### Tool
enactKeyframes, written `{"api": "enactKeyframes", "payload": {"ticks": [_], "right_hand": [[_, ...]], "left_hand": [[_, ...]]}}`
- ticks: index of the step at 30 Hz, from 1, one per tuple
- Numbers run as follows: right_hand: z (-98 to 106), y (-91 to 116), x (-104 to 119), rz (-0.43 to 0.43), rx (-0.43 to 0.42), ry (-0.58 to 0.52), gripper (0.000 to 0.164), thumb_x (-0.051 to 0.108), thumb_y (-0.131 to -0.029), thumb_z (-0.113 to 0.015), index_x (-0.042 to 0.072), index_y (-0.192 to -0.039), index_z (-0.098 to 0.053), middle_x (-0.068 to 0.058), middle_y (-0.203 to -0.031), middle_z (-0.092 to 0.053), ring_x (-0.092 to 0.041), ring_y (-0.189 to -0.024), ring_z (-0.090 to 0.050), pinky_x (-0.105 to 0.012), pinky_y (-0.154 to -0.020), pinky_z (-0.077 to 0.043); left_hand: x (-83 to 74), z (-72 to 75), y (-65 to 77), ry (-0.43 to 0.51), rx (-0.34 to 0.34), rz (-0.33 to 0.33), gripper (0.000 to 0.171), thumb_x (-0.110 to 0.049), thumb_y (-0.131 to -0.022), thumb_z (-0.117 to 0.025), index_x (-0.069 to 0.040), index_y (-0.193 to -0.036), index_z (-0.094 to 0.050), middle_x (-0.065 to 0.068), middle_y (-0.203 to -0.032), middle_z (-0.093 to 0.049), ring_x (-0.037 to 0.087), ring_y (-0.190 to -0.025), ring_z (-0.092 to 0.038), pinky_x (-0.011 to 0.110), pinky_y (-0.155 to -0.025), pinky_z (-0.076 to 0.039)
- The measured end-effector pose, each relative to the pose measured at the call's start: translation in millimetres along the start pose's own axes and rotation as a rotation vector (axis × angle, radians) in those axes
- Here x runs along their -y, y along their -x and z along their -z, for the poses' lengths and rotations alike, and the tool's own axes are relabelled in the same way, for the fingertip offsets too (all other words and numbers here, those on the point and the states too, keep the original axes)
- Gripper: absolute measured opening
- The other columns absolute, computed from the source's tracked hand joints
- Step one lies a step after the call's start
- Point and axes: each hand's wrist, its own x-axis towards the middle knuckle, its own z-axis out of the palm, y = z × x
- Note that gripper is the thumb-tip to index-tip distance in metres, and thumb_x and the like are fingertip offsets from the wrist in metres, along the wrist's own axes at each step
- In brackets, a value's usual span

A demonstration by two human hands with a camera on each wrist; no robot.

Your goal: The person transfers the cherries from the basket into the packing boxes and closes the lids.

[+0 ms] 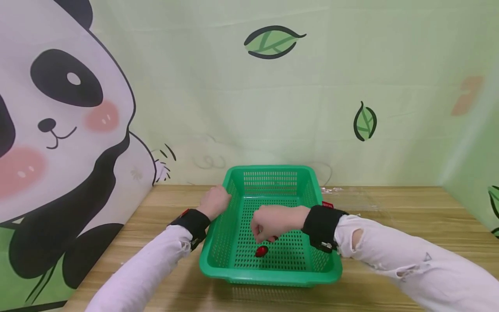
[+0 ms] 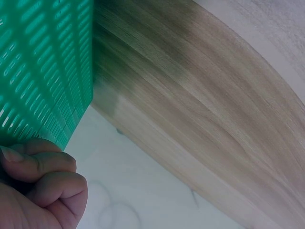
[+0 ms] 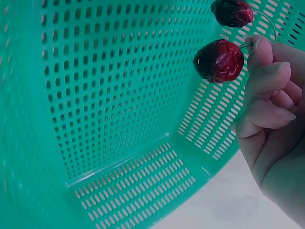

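Observation:
A green plastic basket (image 1: 269,277) with slotted walls stands on the wooden table. My left hand (image 1: 215,202) grips its left rim near the far corner; in the left wrist view curled fingers (image 2: 59,167) meet the basket's edge. Over the inside of the basket, my right hand (image 1: 274,221) pinches thin green stems between thumb and fingertips. From these hang two dark red, wrinkled cherries, the lower cherry (image 3: 219,61) and the upper cherry (image 3: 232,12) in the right wrist view. From the head, one cherry (image 1: 261,251) shows plainly, the other mostly hidden by the hand.
Behind the basket hangs a pale green cloth (image 1: 273,108) printed with leaves and a panda. A clear plastic sheet or tray (image 1: 351,198) lies on the wooden table (image 1: 421,208) right of the basket. A small red tag (image 1: 327,204) shows beside the right rim.

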Motion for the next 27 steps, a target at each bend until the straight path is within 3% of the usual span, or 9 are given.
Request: {"api": "enactKeyframes", "payload": {"ticks": [3, 10, 17, 22, 27], "right_hand": [[5.1, 3.2, -1.6, 0.005, -0.01, -0.015, 0.02, 0.009, -0.099, -0.067, 0.011, -0.081, -0.076, 0.001, -0.056, -0.058, -0.013, -0.053, -0.056, -0.022, -0.08, -0.051], [16.6, 14.0, -4.9, 0.019, -0.043, -0.029, 0.02, 0.01, -0.1, -0.066, 0.008, -0.083, -0.075, 0.005, -0.054, -0.052, -0.006, -0.051, -0.047, -0.023, -0.083, -0.048], [26.6, 23.0, -8.5, -0.009, -0.079, -0.046, 0.016, 0.011, -0.1, -0.066, 0.01, -0.088, -0.076, 0.004, -0.058, -0.056, -0.005, -0.052, -0.048, -0.021, -0.074, -0.046], [31.5, 28.3, -13.6, -0.015, -0.097, -0.059, 0.013, 0.011, -0.1, -0.067, 0.006, -0.092, -0.076, 0.005, -0.057, -0.056, -0.005, -0.052, -0.048, -0.021, -0.069, -0.045], [36.6, 36.1, -18.3, -0.018, -0.12, -0.077, 0.013, 0.011, -0.099, -0.068, 0.007, -0.089, -0.075, 0.005, -0.057, -0.056, -0.005, -0.051, -0.047, -0.021, -0.063, -0.044]], "left_hand": [[0.0, 0.3, 0.1, 0.004, -0.003, 0.006, 0.037, -0.022, -0.104, -0.052, 0.012, -0.118, -0.061, 0.029, -0.119, -0.067, 0.042, -0.107, -0.069, 0.054, -0.086, -0.058], [-0.3, 1.1, 0.1, 0.005, 0.005, 0.006, 0.038, -0.022, -0.105, -0.052, 0.012, -0.12, -0.061, 0.029, -0.121, -0.067, 0.042, -0.109, -0.069, 0.054, -0.087, -0.058], [-1.7, 1.9, 0.5, 0.007, 0.005, 0.004, 0.038, -0.022, -0.105, -0.053, 0.012, -0.12, -0.061, 0.029, -0.121, -0.067, 0.042, -0.108, -0.069, 0.054, -0.086, -0.058], [-1.7, 2.3, 0.6, 0.002, 0.009, 0.008, 0.037, -0.022, -0.105, -0.052, 0.012, -0.119, -0.061, 0.029, -0.12, -0.067, 0.042, -0.108, -0.069, 0.053, -0.086, -0.058], [0.1, 1.0, -0.1, -0.005, 0.002, 0.0, 0.037, -0.022, -0.105, -0.052, 0.012, -0.118, -0.061, 0.029, -0.119, -0.068, 0.042, -0.107, -0.069, 0.053, -0.086, -0.058]]}}
